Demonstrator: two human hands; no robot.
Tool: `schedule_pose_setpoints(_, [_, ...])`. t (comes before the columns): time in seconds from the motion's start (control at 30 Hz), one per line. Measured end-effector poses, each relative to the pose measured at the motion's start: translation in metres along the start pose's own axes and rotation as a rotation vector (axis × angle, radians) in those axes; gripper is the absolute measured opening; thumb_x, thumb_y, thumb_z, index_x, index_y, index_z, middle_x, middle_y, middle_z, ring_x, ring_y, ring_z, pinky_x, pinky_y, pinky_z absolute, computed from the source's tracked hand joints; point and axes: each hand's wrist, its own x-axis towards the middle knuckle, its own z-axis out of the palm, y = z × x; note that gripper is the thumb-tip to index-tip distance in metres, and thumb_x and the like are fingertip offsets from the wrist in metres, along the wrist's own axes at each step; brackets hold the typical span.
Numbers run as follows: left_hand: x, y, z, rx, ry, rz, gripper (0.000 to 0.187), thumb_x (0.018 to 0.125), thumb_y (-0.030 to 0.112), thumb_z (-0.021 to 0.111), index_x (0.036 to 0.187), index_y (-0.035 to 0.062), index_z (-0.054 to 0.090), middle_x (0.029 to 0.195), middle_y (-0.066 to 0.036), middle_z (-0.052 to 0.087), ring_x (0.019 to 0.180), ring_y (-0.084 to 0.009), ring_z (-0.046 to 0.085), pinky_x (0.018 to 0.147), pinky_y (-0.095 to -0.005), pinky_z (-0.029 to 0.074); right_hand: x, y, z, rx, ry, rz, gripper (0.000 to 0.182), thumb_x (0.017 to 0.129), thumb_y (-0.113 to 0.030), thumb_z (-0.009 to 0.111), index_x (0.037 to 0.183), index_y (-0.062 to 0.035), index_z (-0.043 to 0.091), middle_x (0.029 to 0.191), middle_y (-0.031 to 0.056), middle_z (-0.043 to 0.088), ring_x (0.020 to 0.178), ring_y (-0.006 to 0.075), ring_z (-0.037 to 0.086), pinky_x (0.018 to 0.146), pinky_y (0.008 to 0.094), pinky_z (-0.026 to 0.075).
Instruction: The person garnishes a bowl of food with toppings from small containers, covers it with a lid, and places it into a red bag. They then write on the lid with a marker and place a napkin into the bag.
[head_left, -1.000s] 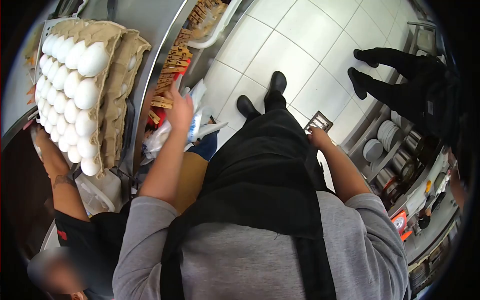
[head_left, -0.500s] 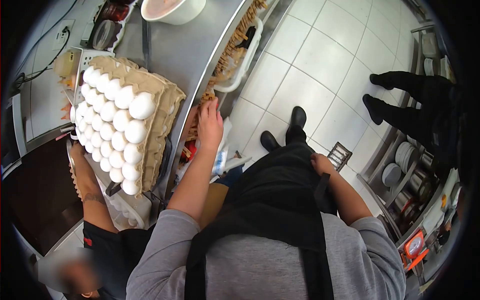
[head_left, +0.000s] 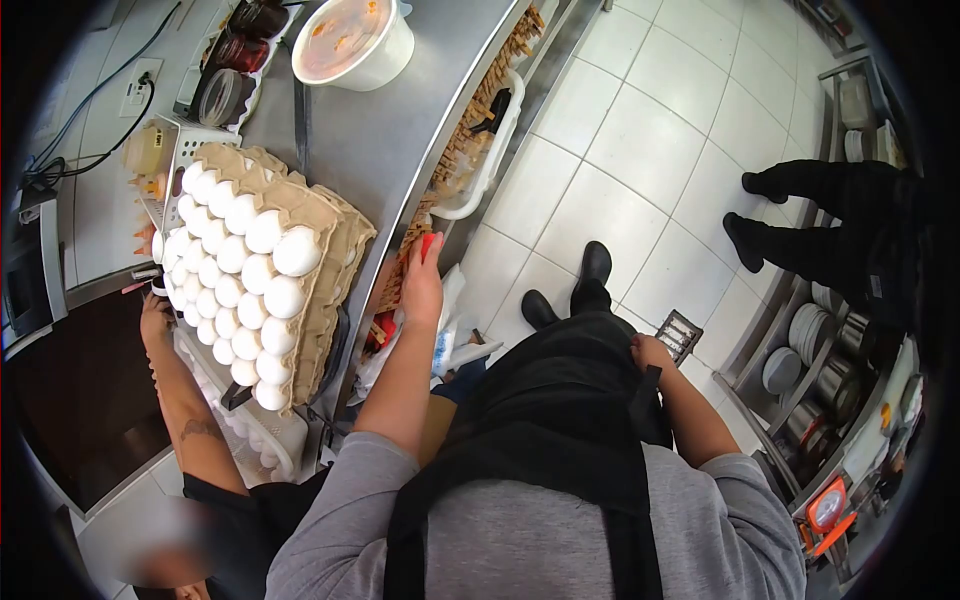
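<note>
My left hand (head_left: pixel 422 290) reaches over a shelf under the steel counter, with a small red piece (head_left: pixel 429 247) pinched at its fingertips. I cannot make out what kind of thing the piece is. Many small wooden pieces (head_left: pixel 440 185) lie along this shelf, around a white plastic container (head_left: pixel 497 160). At my right hip, my right hand (head_left: pixel 653 353) is curled against my black apron (head_left: pixel 540 400); what its fingers hold, if anything, is hidden.
Stacked egg cartons full of white eggs (head_left: pixel 240 270) stand on the counter (head_left: pixel 375 130), near a lidded white tub (head_left: pixel 355 55). At left, a co-worker's arm (head_left: pixel 190 400) reaches beside the eggs. Another person's legs (head_left: pixel 800 215) are at right, by shelves with plates (head_left: pixel 805 320).
The red piece now shows in my left hand, which was over the wooden pieces with no red visible at its fingertips. The view has shifted slightly, bringing more of the tub into sight.
</note>
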Motion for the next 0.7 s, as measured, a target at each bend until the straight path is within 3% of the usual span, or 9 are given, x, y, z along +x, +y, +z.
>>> schedule_pose_setpoints(0.1, [0.006,-0.005,-0.001,-0.034,-0.041,-0.053,0.036,0.094,0.008,0.046,0.129,0.0139,0.053,0.134,-0.012,0.049,0.117,-0.0339,0.051,0.097,-0.0392,0.044,-0.003,0.004,-0.004,-0.004,0.011,-0.031,0.025,0.085,-0.02,0.056,0.102,-0.0038,0.063,0.098,0.0195,0.066,0.096,0.0362,0.062,0.084,0.044,0.049])
schedule_pose_setpoints(0.17, [0.01,-0.018,0.005,-0.085,-0.012,0.063,0.039,0.093,0.006,0.047,0.131,0.0112,0.048,0.132,-0.014,0.051,0.118,-0.0326,0.051,0.096,-0.0385,0.044,-0.002,0.001,-0.012,-0.014,-0.044,0.032,0.026,0.086,-0.022,0.054,0.104,-0.0048,0.063,0.102,0.0204,0.065,0.099,0.0366,0.061,0.086,0.0444,0.049])
schedule_pose_setpoints(0.2, [0.013,-0.026,0.011,-0.188,0.047,0.121,0.032,0.094,0.009,0.048,0.127,0.0087,0.051,0.122,-0.016,0.058,0.114,-0.0322,0.054,0.093,-0.0378,0.046,-0.002,-0.001,-0.015,-0.021,-0.099,0.098,0.028,0.088,-0.024,0.052,0.106,-0.0059,0.063,0.107,0.0213,0.064,0.102,0.0369,0.06,0.089,0.0448,0.048])
schedule_pose_setpoints(0.27, [0.013,-0.033,0.012,-0.202,0.079,0.15,0.03,0.095,0.012,0.05,0.123,0.0051,0.055,0.116,-0.017,0.061,0.106,-0.0334,0.058,0.09,-0.0385,0.047,0.013,0.025,0.002,-0.059,-0.127,-0.009,0.031,0.09,-0.028,0.047,0.102,-0.0044,0.064,0.101,0.0223,0.065,0.098,0.0403,0.06,0.085,0.0476,0.048])
schedule_pose_setpoints(0.3, [0.011,-0.024,0.001,-0.235,0.02,0.099,0.031,0.096,0.014,0.049,0.124,0.003,0.055,0.119,-0.017,0.06,0.108,-0.0341,0.057,0.091,-0.0381,0.047,0.012,0.023,0.005,-0.021,-0.088,0.028,0.031,0.09,-0.027,0.048,0.099,-0.0029,0.064,0.097,0.0232,0.065,0.095,0.0408,0.061,0.083,0.0479,0.049])
schedule_pose_setpoints(0.47, [0.01,-0.009,-0.003,-0.19,0.149,0.092,0.027,0.094,0.017,0.052,0.113,0.0019,0.063,0.114,-0.016,0.063,0.105,-0.0328,0.06,0.091,-0.0377,0.047,-0.004,0.007,-0.015,-0.029,-0.065,-0.013,0.024,0.086,-0.018,0.055,0.103,-0.0036,0.062,0.099,0.0204,0.066,0.096,0.0375,0.062,0.084,0.0455,0.049])
schedule_pose_setpoints(0.53, [0.007,-0.005,-0.002,-0.156,0.142,-0.141,0.025,0.091,0.02,0.056,0.105,0.002,0.067,0.104,-0.016,0.067,0.096,-0.033,0.064,0.087,-0.0377,0.049,-0.008,0.009,-0.016,-0.021,-0.059,-0.032,0.024,0.085,-0.018,0.056,0.103,-0.0032,0.062,0.099,0.0196,0.066,0.096,0.0372,0.062,0.085,0.0447,0.049])
schedule_pose_setpoints(0.63, [0.006,0.0,-0.003,-0.284,0.225,-0.212,0.024,0.09,0.021,0.058,0.099,0.0022,0.069,0.096,-0.015,0.069,0.089,-0.034,0.065,0.081,-0.0375,0.05,-0.011,0.004,-0.022,0.005,-0.07,-0.023,0.026,0.085,-0.019,0.058,0.105,-0.0031,0.062,0.1,0.019,0.066,0.097,0.0369,0.062,0.085,0.0436,0.049])
schedule_pose_setpoints(0.7, [-0.001,0.007,-0.009,-0.266,0.258,-0.241,0.02,0.089,0.017,0.06,0.096,-0.0003,0.069,0.093,-0.016,0.07,0.084,-0.0277,0.067,0.078,-0.0328,0.05,-0.009,-0.009,-0.026,0.069,-0.033,-0.064,0.024,0.087,-0.019,0.057,0.105,-0.0029,0.062,0.098,0.0192,0.066,0.095,0.0354,0.063,0.083,0.0418,0.049])
